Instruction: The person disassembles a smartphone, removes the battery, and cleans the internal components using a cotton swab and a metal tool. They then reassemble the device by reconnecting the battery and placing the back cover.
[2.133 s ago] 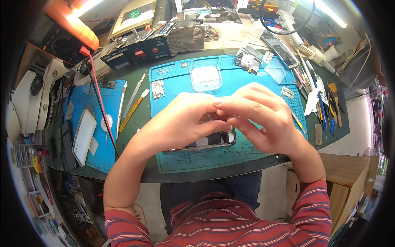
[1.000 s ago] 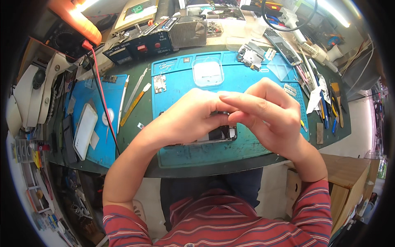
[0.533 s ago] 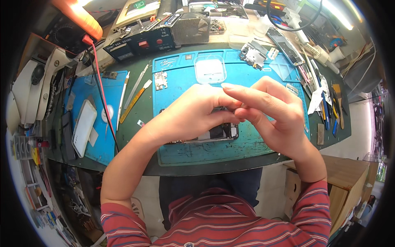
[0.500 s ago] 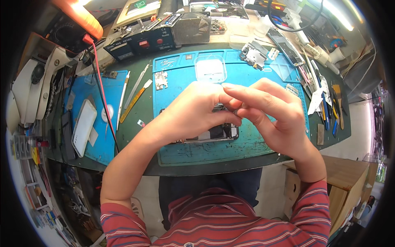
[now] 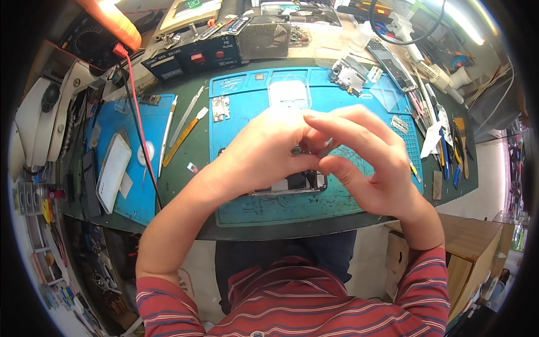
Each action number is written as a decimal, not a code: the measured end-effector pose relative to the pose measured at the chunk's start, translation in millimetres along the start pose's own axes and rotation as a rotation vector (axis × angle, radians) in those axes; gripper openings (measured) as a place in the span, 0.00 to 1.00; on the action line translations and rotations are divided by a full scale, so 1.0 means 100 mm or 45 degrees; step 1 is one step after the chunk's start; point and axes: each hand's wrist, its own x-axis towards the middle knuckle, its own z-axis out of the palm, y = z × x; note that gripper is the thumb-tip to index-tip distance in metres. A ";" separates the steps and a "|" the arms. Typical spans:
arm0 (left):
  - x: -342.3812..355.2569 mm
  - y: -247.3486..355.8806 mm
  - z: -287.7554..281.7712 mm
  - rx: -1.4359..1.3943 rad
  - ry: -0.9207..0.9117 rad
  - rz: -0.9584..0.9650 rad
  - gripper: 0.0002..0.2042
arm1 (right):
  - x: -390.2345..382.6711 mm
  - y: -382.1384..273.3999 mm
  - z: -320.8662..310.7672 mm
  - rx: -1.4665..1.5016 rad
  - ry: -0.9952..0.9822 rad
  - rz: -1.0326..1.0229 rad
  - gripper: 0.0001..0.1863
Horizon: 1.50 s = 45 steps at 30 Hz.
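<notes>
My left hand [image 5: 272,140] and my right hand [image 5: 373,160] meet above an opened phone [image 5: 297,183], whose frame and dark inner parts show below my left hand. The left fingers are curled and pinched together. My right fingers curve around toward them, the index stretched over the left fingertips and the thumb lower down. Between the fingertips a small greyish piece [image 5: 325,149] shows, too small to name. The hands cover much of the phone.
A blue repair mat [image 5: 269,210] lies under my hands, with a clear plastic box [image 5: 289,92] and a loose phone assembly [image 5: 347,77] at its far side. Tweezers [image 5: 188,115] and a yellow-handled knife [image 5: 182,140] lie left. A white phone [image 5: 114,174] rests further left; pliers [image 5: 464,149] lie right.
The right thumb and index have parted a little, and the small greyish piece between the fingertips shows more. Both hands stay over the phone.
</notes>
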 end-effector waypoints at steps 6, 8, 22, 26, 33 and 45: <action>-0.03 0.01 -0.06 -0.163 -0.123 -0.089 0.17 | -0.04 -0.01 -0.04 0.049 -0.095 0.156 0.24; -0.01 0.04 -0.09 -0.225 -0.158 -0.170 0.18 | -0.04 0.00 -0.03 0.104 -0.064 0.169 0.24; 0.03 0.08 -0.06 -0.017 -0.126 -0.187 0.19 | 0.00 -0.04 -0.01 -0.030 -0.052 0.039 0.28; -0.01 0.09 -0.04 -0.141 -0.076 -0.123 0.20 | -0.04 0.01 -0.03 0.032 -0.084 0.117 0.29; 0.03 0.06 -0.03 0.126 -0.108 -0.083 0.17 | -0.03 -0.02 -0.03 -0.120 -0.067 0.074 0.29; 0.01 0.08 -0.11 -0.004 -0.087 -0.077 0.18 | -0.05 0.04 -0.04 -0.088 -0.042 0.049 0.29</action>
